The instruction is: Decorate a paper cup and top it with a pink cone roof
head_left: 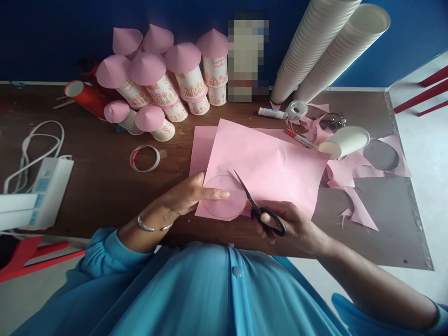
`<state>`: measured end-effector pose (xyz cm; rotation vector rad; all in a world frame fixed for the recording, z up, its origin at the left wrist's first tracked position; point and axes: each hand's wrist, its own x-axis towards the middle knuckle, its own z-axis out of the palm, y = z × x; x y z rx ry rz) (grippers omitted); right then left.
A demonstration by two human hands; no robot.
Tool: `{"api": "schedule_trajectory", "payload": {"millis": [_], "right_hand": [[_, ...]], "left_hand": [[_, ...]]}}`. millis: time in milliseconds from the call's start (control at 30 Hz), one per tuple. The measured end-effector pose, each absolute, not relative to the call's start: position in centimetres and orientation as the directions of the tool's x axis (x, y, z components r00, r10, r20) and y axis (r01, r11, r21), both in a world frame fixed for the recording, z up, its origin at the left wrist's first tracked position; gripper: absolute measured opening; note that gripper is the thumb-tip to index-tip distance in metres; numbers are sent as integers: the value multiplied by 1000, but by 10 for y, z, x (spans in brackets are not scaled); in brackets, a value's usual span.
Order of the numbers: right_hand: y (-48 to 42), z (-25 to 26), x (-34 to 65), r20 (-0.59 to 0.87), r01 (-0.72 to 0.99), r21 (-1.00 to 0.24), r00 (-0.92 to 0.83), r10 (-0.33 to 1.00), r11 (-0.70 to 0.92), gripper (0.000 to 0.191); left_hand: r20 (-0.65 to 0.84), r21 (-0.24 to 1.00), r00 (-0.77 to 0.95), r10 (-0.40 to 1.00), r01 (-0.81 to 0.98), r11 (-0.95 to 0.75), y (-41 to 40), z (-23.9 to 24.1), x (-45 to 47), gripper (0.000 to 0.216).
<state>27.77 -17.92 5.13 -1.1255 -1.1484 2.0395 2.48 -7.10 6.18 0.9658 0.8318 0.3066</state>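
Note:
My left hand (196,192) grips the lower left corner of a pink paper sheet (266,158), thumb lying on top and fingers hidden beneath. Drawn on that corner is a circle outline (224,217), partly covered by the thumb. My right hand (287,219) has its fingers in the handles of black-handled scissors (257,205). The blades lie at the circle's right side, pointing up and left, and look nearly closed. Under the held sheet, another pink sheet (199,144) rests on the brown table (105,186).
Paper-cup towers with pink cone roofs (147,70) stand at the back left. Tall stacks of paper cups (315,46) lean against the blue wall. Pink scraps (360,205), a loose cup (346,142), a red marker (301,138) and tape (297,109) lie right. A power strip (52,186) sits left.

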Motion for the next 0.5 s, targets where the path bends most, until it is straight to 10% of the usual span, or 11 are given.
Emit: {"api": "schedule_trajectory", "payload": {"millis": [500], "right_hand": [[-176, 52, 279, -423, -55, -852, -517, 745, -521, 48]], "left_hand": [[-575, 779, 512, 638, 103, 619, -76, 62, 31, 38]]}}
